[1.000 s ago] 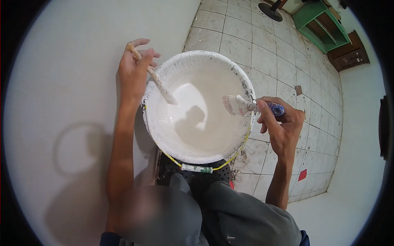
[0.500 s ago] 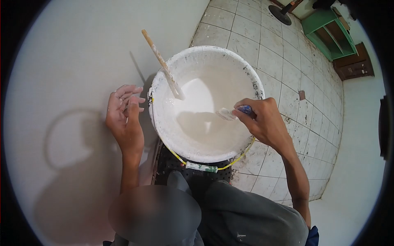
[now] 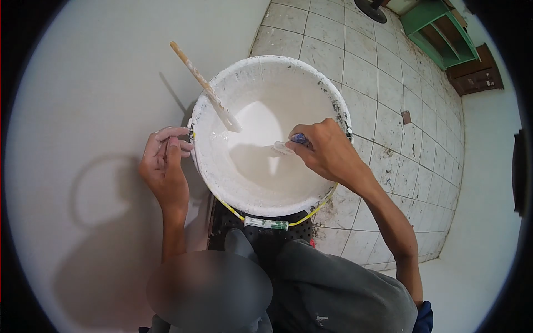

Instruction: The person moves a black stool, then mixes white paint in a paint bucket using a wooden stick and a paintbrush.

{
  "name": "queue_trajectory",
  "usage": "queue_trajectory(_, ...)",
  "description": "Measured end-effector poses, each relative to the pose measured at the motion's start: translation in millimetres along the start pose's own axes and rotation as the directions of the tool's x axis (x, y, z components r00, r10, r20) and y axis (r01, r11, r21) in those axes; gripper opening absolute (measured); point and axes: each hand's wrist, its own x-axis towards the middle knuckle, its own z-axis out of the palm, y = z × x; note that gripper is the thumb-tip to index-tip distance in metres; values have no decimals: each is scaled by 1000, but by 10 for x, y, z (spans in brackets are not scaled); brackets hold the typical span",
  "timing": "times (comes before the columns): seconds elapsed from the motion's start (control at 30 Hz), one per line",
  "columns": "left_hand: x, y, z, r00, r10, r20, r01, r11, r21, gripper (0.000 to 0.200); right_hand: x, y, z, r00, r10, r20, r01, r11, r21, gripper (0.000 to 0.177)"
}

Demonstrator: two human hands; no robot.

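A large white bucket (image 3: 266,208) holds white paint (image 3: 261,123), its rim smeared and speckled. A wooden stick (image 3: 197,75) leans inside against the left rim, its lower end coated white. My right hand (image 3: 327,147) is above the paint, closed round the blue handle of a small tool (image 3: 284,147) with a whitish end, which I cannot make out exactly. Beside the bucket's left rim is my left hand (image 3: 166,161), fingers bent and partly apart, with white smears on them and nothing visible in them.
The bucket stands on a black perforated stand (image 3: 219,227), its handle grip (image 3: 266,223) hanging at the front. A pale wall (image 3: 111,83) rises close on the left. Dirty tiles (image 3: 361,72) cover the floor; a green cabinet (image 3: 438,33) stands at the upper right.
My right hand has moved left with the tool, further over the bucket. The fingers of my left hand have curled in slightly, nearer the rim. The view has shifted a little.
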Motion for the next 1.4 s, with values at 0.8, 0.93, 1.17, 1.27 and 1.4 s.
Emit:
queue_trajectory(0.8, -18, -8, 35, 1000, 9, 24, -8, 998, -57, 15, -608, 233, -590, 788, 555, -266, -202, 641, 740, 28)
queue_trajectory(0.93, -18, -2, 30, 999, 17, 30, -15, 997, -75, 15, -651, 253, -594, 765, 592, -255, -197, 591, 782, 26)
queue_trajectory(1.17, 498, 263, 341, 993, 120, 21, -119, 918, 379, 23, -671, 224, -566, 761, 564, -321, -194, 670, 717, 26)
queue_trajectory(1.27, 778, 283, 496, 996, 71, 61, -92, 860, 502, 25, -681, 227, -547, 761, 548, -348, -180, 694, 697, 26)
queue_trajectory(1.4, 834, 253, 497, 975, 190, 115, -212, 951, 224, 23, -718, 216, -563, 739, 566, -365, -190, 695, 694, 24)
